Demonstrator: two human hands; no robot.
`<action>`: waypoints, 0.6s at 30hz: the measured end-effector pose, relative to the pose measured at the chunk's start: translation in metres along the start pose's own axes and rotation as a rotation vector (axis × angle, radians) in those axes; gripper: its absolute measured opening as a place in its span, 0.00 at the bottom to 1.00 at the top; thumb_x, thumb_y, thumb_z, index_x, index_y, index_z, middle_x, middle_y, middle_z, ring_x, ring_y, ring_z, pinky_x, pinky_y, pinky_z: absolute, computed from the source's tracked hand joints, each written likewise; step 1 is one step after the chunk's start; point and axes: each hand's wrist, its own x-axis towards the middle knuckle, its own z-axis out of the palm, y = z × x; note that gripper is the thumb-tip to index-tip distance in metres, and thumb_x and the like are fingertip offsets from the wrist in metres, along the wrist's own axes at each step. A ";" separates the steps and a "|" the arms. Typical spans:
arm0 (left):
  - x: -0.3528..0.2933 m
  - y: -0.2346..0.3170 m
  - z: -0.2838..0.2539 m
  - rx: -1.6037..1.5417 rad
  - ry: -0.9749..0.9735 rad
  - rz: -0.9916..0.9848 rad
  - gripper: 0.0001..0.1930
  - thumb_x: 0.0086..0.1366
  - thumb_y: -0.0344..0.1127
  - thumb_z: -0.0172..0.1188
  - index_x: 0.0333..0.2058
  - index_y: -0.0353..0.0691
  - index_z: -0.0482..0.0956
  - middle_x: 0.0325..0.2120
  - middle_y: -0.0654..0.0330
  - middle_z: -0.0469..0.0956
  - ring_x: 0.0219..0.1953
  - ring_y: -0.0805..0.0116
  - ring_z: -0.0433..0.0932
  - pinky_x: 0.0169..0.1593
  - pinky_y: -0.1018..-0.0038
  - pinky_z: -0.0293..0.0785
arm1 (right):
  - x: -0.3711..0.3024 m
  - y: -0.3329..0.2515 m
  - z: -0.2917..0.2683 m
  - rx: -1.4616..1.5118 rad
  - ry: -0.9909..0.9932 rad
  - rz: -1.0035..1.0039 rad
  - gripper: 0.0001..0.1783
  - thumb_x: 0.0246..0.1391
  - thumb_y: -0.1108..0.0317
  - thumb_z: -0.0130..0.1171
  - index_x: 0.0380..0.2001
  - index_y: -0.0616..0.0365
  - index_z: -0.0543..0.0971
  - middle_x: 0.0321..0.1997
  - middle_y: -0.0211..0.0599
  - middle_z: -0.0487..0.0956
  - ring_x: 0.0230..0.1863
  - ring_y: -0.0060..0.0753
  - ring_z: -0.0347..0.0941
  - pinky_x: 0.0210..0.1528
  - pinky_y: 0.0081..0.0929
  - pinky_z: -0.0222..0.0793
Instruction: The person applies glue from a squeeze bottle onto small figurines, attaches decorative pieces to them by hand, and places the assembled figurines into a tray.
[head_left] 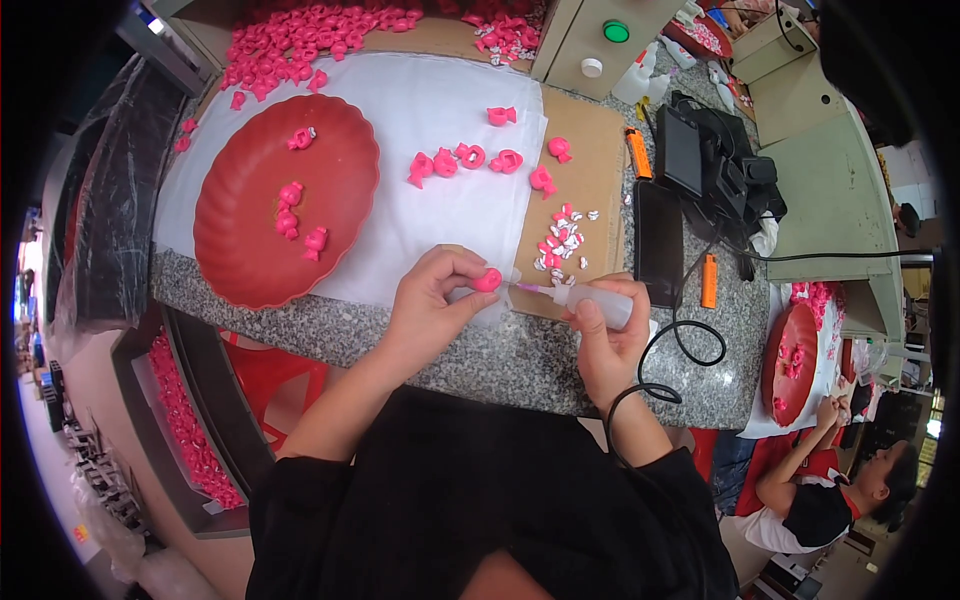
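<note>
Above the table's near edge, my left hand [428, 300] pinches a small round pink plastic piece [487, 280] between thumb and fingers. My right hand [608, 350] is wrapped round a translucent squeeze bottle [612, 305], which lies nearly level. The bottle's thin nozzle points left at the pink piece; whether the tip touches it I cannot tell. Beyond my hands, several pink pieces [445, 162] stand in a loose row on a white cloth [400, 110]. A little pile of small white and pink parts [565, 243] lies on the cardboard [590, 150], just past the bottle.
A red scalloped tray [225, 235] with several pink pieces stands at left. A large heap of pink pieces [290, 45] fills the back. Right of the cardboard are orange lighters [709, 281], black devices [680, 150] and a looping cable [690, 325]. Another person [830, 500] sits far right.
</note>
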 end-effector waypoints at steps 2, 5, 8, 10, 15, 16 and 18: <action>-0.001 -0.002 0.005 0.089 0.098 0.079 0.11 0.46 0.18 0.59 0.28 0.35 0.69 0.33 0.61 0.67 0.37 0.73 0.72 0.37 0.81 0.71 | -0.004 0.002 0.003 -0.037 0.001 -0.075 0.12 0.50 0.71 0.51 0.35 0.61 0.62 0.34 0.37 0.64 0.29 0.24 0.67 0.30 0.17 0.64; -0.001 -0.003 0.006 0.179 0.116 0.106 0.11 0.45 0.19 0.61 0.26 0.36 0.69 0.32 0.61 0.67 0.34 0.74 0.72 0.35 0.81 0.72 | -0.008 0.011 -0.003 -0.130 -0.047 -0.131 0.13 0.48 0.74 0.53 0.36 0.62 0.62 0.37 0.37 0.64 0.33 0.24 0.66 0.35 0.18 0.64; -0.001 -0.004 0.004 0.205 0.072 0.056 0.12 0.45 0.13 0.56 0.27 0.33 0.66 0.35 0.59 0.63 0.39 0.71 0.70 0.46 0.76 0.70 | -0.008 0.013 0.000 -0.113 -0.062 -0.156 0.13 0.48 0.75 0.53 0.36 0.62 0.62 0.36 0.37 0.64 0.34 0.24 0.65 0.35 0.17 0.63; -0.001 -0.004 0.004 0.208 0.071 0.059 0.12 0.45 0.13 0.56 0.27 0.33 0.66 0.35 0.59 0.63 0.40 0.71 0.70 0.46 0.76 0.70 | -0.008 0.011 0.002 -0.095 -0.067 -0.136 0.13 0.48 0.75 0.53 0.36 0.63 0.62 0.36 0.37 0.64 0.34 0.23 0.65 0.36 0.17 0.63; -0.002 -0.003 0.004 0.209 0.062 0.077 0.12 0.45 0.13 0.56 0.27 0.32 0.66 0.35 0.59 0.63 0.40 0.71 0.70 0.46 0.76 0.70 | -0.008 0.013 0.002 -0.105 -0.059 -0.140 0.14 0.48 0.76 0.53 0.36 0.63 0.62 0.36 0.36 0.64 0.34 0.23 0.64 0.36 0.16 0.63; -0.002 -0.004 0.004 0.200 0.063 0.082 0.12 0.45 0.13 0.56 0.27 0.32 0.66 0.35 0.59 0.63 0.40 0.71 0.70 0.46 0.76 0.70 | -0.008 0.013 0.002 -0.093 -0.065 -0.142 0.13 0.48 0.76 0.53 0.36 0.63 0.62 0.36 0.36 0.63 0.34 0.23 0.64 0.36 0.16 0.63; -0.002 -0.004 0.003 0.192 0.064 0.086 0.12 0.45 0.13 0.56 0.27 0.32 0.66 0.35 0.59 0.63 0.40 0.71 0.70 0.46 0.76 0.70 | -0.008 0.013 0.002 -0.081 -0.072 -0.145 0.13 0.48 0.76 0.53 0.36 0.62 0.62 0.36 0.36 0.63 0.34 0.23 0.64 0.36 0.16 0.62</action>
